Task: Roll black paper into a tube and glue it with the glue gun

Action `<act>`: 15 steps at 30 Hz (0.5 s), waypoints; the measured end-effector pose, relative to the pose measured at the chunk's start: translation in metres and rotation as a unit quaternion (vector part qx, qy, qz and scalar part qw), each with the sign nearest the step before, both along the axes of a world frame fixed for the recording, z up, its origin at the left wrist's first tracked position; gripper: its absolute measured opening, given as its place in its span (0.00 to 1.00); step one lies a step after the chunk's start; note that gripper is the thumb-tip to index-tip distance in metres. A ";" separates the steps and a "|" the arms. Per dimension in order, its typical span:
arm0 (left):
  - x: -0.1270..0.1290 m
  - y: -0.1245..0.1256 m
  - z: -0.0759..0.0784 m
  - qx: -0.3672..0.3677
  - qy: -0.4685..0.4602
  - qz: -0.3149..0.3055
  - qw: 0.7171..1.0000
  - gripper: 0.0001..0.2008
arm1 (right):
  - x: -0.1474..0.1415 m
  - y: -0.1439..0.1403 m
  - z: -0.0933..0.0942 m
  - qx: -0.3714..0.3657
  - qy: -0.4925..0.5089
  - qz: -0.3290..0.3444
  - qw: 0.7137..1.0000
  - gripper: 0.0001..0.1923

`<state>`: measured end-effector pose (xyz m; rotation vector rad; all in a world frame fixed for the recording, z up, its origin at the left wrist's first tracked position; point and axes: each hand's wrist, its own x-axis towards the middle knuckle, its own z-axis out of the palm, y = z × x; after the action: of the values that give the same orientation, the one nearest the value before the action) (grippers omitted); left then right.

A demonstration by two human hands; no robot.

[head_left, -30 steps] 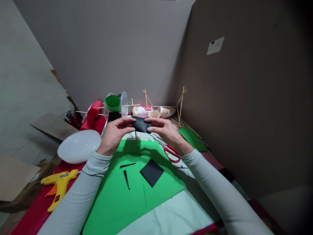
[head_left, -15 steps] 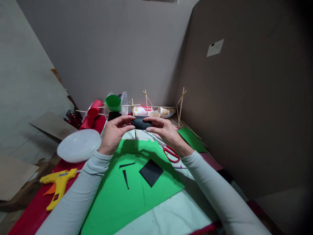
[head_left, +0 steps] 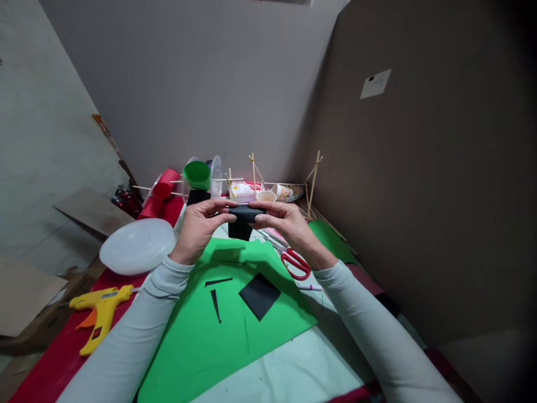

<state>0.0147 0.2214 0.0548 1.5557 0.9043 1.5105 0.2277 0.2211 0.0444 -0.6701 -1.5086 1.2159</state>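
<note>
Between my two hands, above the green sheet, I hold a black sheet (head_left: 246, 213) that curves over at the top, with a flap hanging below. My left hand (head_left: 198, 230) pinches its left end between thumb and fingers. At the other end, my right hand (head_left: 292, 228) grips it the same way. Beneath them lies the large green sheet (head_left: 201, 347), bearing a black square (head_left: 259, 296) and two thin black scraps (head_left: 215, 306). Red-handled scissors (head_left: 296, 265) rest by my right wrist, their blades partly hidden.
A yellow glue gun (head_left: 100, 313) and a white translucent lid (head_left: 136, 246) lie on the left. Behind my hands stand a green cup (head_left: 197, 175), red rolled pieces (head_left: 161, 191), paper cups (head_left: 266, 196) and a wooden stick frame (head_left: 312, 179). Walls close off the back and right.
The black sheet has unrolled or turned in my fingers, so a dark flap now hangs below it. Both hands keep their hold in nearly the same place.
</note>
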 end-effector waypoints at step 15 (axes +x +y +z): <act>0.000 -0.003 0.005 0.080 0.115 -0.013 0.990 0.09 | -0.005 -0.005 0.002 -0.069 0.075 0.065 0.993 0.16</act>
<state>0.0145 0.2183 0.0602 1.8816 0.9027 1.4345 0.2222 0.2166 0.0465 -0.5630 -1.3694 1.4476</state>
